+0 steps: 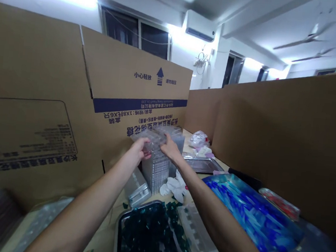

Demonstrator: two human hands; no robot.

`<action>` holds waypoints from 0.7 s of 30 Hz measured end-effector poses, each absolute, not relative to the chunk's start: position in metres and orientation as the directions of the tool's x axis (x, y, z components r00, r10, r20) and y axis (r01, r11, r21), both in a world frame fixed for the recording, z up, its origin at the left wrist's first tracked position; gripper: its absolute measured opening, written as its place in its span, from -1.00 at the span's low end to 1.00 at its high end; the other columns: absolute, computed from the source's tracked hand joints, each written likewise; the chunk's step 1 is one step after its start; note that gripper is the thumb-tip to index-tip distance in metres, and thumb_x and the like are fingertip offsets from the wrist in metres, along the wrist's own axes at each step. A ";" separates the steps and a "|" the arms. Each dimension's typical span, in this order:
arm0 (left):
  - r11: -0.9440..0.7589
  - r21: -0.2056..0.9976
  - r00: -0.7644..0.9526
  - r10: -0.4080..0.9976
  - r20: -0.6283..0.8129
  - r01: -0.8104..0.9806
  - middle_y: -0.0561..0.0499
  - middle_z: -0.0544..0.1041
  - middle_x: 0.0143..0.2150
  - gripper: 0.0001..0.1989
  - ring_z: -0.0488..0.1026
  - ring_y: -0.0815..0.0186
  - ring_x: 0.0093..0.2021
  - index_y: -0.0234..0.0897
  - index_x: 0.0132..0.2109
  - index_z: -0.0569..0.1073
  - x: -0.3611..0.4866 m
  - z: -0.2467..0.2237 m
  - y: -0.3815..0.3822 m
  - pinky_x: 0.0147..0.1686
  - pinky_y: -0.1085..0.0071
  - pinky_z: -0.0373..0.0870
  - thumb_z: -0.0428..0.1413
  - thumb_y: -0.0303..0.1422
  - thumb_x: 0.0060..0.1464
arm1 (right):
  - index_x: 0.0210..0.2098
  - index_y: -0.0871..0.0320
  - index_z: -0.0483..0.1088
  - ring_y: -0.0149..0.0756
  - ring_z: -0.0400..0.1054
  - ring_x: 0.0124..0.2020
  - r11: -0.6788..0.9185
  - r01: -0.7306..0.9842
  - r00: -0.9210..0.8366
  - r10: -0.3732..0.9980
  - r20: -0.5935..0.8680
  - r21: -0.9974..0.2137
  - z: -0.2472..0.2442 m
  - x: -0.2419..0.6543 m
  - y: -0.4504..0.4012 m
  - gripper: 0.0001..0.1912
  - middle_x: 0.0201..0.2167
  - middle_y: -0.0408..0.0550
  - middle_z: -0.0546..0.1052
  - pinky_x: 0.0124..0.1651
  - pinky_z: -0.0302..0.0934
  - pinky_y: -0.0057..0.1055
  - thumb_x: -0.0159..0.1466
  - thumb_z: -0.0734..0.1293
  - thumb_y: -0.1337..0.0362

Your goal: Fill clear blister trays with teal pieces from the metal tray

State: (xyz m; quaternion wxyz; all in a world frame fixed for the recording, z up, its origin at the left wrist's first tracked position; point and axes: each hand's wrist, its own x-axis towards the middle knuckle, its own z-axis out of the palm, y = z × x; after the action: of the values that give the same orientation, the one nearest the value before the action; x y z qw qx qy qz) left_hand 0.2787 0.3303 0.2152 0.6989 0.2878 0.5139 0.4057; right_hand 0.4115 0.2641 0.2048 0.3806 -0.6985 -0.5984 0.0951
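Note:
A tall stack of clear plastic trays [154, 172] stands against the printed cardboard box. My left hand [141, 148] has its fingers curled round the near left edge of the topmost clear plastic tray [155, 137]. On the same tray's right part, my right hand [170, 147] grips with thumb and fingers, the fingertips partly lost against the shiny plastic. Whether more than one tray is between the fingers, I cannot tell. Below my hands lie a clear plastic box [138, 190] and some white crumpled pieces [175, 187].
A metal tray [118, 232] with dark green pieces is in front. Right of it sit a clear mould-like tray [197, 232] and a tray of blue pieces [251, 213]. Cardboard walls [135, 95] rise behind and at right [289, 133]. Farther back lies a flat metal tray [201, 165].

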 end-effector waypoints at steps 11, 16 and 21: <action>0.487 0.786 0.283 0.871 -0.403 -0.381 -0.05 0.53 -0.37 -0.73 0.50 0.21 -0.42 -0.28 -0.17 0.42 0.248 0.212 0.316 -0.36 0.29 0.46 0.18 -0.44 -0.10 | -0.09 0.13 0.42 -0.15 0.40 -0.06 0.097 0.769 0.255 0.860 0.442 -0.632 0.189 0.390 0.258 -0.69 -0.10 0.03 0.49 0.01 0.24 -0.32 0.16 0.27 0.32; 0.398 0.806 0.235 0.916 -0.325 -0.438 -0.01 0.54 -0.39 -0.75 0.51 0.26 -0.44 -0.25 -0.21 0.40 0.221 0.197 0.296 -0.34 0.32 0.48 0.15 -0.47 -0.12 | 0.01 0.11 0.32 -0.27 0.42 -0.14 0.325 0.664 0.145 0.827 0.543 -0.673 0.173 0.378 0.245 -0.51 -0.04 -0.06 0.49 0.00 0.26 -0.37 0.07 0.21 0.46; 0.399 0.836 0.147 0.917 -0.372 -0.376 -0.01 0.53 -0.47 -0.83 0.48 0.26 -0.51 -0.28 -0.32 0.40 0.151 0.158 0.255 -0.45 0.36 0.46 0.15 -0.47 -0.16 | 0.23 0.12 0.17 -0.30 0.46 -0.11 0.448 0.492 -0.114 0.883 0.455 -0.746 0.144 0.384 0.202 -0.33 0.16 0.02 0.41 0.01 0.31 -0.35 0.11 0.19 0.48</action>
State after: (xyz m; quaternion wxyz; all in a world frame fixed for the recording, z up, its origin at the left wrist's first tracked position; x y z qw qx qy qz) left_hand 0.1514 0.2554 0.1575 0.6983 0.2932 0.4605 0.4629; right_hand 0.3836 0.2024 0.1440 0.4604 -0.4804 -0.7156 0.2124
